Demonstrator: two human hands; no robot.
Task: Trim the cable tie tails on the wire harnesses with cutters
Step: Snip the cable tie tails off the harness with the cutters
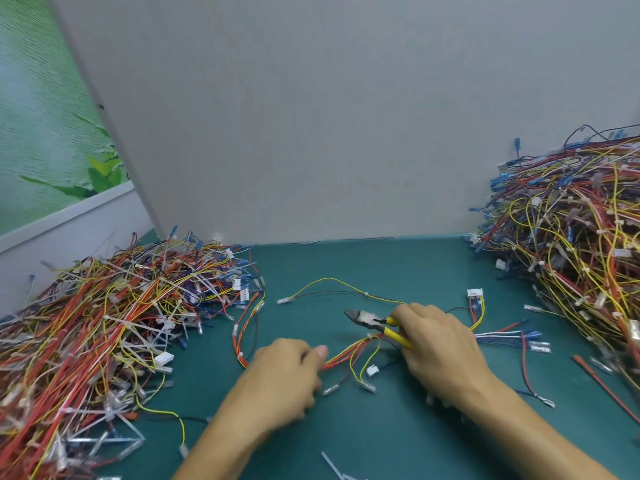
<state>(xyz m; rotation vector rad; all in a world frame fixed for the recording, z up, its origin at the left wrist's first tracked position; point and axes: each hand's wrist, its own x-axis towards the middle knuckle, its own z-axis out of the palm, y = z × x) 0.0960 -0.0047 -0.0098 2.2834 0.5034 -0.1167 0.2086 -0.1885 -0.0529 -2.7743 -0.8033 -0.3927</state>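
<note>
Both forearms reach in from the near edge, bare and angled toward the middle of the mat [381, 265]. The left hand [284, 372] lies knuckles up with its fingers curled under, thumb and forefinger pinching the red and yellow wires of a harness [349, 355] that sprawls across the centre. The right hand [440, 344] sits just right of it, wrist low, fingers wrapped round the yellow plastic handles of the cutters [374, 323]. The dark metal nose points left and far, just above a white tie [371, 337] cinched where the harness branches (whether the blades touch it, I cannot tell). The harness is thin, glossy, insulated wire, looping out to a white blocky connector [474, 292] on the far right and a flat fan of blue leads [502, 337] beside the right wrist. A left pile [104, 323] of similar harnesses is a tangled heap, bristling with long, pale, stiff tie tails. The right pile [571, 237] stands taller and looks smoother. A slim translucent offcut [332, 465] lies on the mat at the near edge, between the forearms. The mat is matte teal, and a plain grey panel [311, 116] stands upright along its far side.
</note>
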